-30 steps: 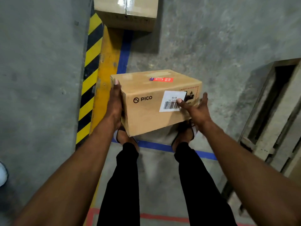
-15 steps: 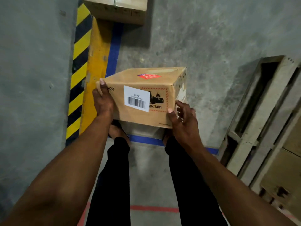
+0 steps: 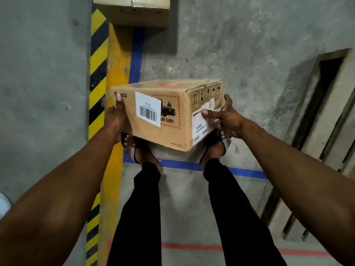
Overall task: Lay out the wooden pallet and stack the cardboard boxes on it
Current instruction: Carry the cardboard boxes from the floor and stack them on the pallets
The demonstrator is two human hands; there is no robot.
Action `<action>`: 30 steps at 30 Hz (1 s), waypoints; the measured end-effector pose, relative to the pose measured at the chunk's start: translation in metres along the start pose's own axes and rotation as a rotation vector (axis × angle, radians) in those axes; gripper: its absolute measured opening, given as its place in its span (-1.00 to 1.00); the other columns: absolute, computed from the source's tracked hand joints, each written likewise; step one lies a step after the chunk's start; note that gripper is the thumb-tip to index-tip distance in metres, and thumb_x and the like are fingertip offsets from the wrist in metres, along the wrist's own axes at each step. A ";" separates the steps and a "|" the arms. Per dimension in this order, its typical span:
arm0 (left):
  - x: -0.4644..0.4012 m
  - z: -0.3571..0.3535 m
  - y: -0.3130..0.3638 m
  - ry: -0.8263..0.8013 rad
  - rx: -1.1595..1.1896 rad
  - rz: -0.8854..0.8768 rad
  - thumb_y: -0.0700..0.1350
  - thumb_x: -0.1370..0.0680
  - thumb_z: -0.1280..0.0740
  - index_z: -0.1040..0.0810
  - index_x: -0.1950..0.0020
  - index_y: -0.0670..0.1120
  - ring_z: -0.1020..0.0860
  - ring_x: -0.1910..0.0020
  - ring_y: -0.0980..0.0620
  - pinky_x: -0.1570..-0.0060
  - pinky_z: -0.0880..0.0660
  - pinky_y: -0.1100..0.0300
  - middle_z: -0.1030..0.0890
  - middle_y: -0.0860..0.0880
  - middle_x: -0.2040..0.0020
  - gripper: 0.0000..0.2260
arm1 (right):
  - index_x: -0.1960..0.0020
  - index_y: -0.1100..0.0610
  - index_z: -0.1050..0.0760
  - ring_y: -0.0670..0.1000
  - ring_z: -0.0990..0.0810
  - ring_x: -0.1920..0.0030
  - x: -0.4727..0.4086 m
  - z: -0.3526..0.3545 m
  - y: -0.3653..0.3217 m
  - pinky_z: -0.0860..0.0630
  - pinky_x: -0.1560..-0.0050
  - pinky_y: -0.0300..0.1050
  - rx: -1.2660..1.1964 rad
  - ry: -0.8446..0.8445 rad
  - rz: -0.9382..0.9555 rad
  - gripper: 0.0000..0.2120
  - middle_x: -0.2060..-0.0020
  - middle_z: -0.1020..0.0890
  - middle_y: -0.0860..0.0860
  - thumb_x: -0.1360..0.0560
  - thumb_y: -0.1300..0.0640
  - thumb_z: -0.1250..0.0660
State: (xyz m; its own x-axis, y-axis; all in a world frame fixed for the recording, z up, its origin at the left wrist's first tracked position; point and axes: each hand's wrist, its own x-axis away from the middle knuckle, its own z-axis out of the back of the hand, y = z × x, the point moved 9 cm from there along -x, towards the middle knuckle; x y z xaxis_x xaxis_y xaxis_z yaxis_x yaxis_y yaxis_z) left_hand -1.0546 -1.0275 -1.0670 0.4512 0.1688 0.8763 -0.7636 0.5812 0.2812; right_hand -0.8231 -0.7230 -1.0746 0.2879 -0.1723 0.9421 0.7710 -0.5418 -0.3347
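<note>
I hold a brown cardboard box (image 3: pixel 172 104) in the air above my feet. It bears a white barcode label and a red-hatched UN 3481 mark on the side facing me. My left hand (image 3: pixel 115 118) grips its left end, thumb lying over the front face by the logo, fingers hidden behind. My right hand (image 3: pixel 226 116) presses flat against the right end face, thumb on a white label and fingers spread straight. The wooden pallet (image 3: pixel 326 112) lies on the floor at the right edge, partly out of frame.
Another cardboard box (image 3: pixel 134 12) sits on the concrete floor straight ahead at the top. A yellow-black hazard stripe (image 3: pixel 98 73) and yellow band run along the left; blue tape (image 3: pixel 136 54) and a red line (image 3: pixel 192 246) mark the floor.
The box has turned so its right end face now shows. My right hand moved from the lower front corner onto that end face. The pallet sits farther right in view.
</note>
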 end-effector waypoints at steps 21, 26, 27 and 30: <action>0.418 0.152 0.198 -0.200 -0.146 -0.264 0.49 -0.43 -0.39 -0.65 -0.21 -0.01 -0.68 -0.05 -0.11 -0.15 -0.65 -0.17 -0.71 -0.04 -0.11 -0.35 | -0.18 0.01 -0.67 0.19 -0.72 -0.01 0.512 0.019 -0.131 -0.60 0.04 0.16 -0.406 0.424 0.275 -0.33 -0.10 -0.74 0.15 -0.36 -0.50 -0.39; 0.499 0.136 0.268 -0.202 -0.173 -0.404 0.40 -0.52 -0.38 -0.65 -0.28 -0.10 -0.68 -0.03 -0.15 0.03 -0.62 0.04 -0.71 -0.10 -0.10 -0.38 | -0.29 0.07 -0.62 0.22 -0.73 -0.13 0.573 0.042 -0.151 -0.58 -0.19 0.44 -0.580 0.472 0.410 -0.19 -0.13 -0.75 0.09 -0.26 -0.46 -0.53; 0.510 0.129 0.276 -0.216 -0.184 -0.423 0.40 -0.52 -0.37 -0.65 -0.26 -0.11 -0.69 -0.03 -0.15 0.05 -0.63 0.04 -0.72 -0.10 -0.08 -0.38 | -0.30 0.09 -0.61 0.23 -0.74 -0.13 0.581 0.049 -0.153 -0.58 -0.17 0.48 -0.603 0.484 0.430 -0.21 -0.13 -0.75 0.10 -0.30 -0.45 -0.52; 0.548 0.099 0.302 -0.256 -0.214 -0.477 0.43 -0.51 -0.37 -0.68 -0.15 -0.09 -0.72 -0.01 -0.17 0.02 -0.69 -0.07 -0.75 -0.10 -0.06 -0.41 | -0.27 0.08 -0.63 0.20 -0.76 -0.06 0.613 0.081 -0.168 -0.63 -0.11 0.41 -0.634 0.506 0.491 -0.39 -0.07 -0.77 0.08 -0.44 -0.36 -0.45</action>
State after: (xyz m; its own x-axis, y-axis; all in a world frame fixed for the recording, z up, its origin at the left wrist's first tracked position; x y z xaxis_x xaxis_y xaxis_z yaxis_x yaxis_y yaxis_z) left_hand -1.0837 -0.8384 -0.4635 0.5763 -0.3336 0.7461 -0.3811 0.6978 0.6064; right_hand -0.7300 -0.6716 -0.4427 0.1028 -0.7553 0.6473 0.1342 -0.6342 -0.7614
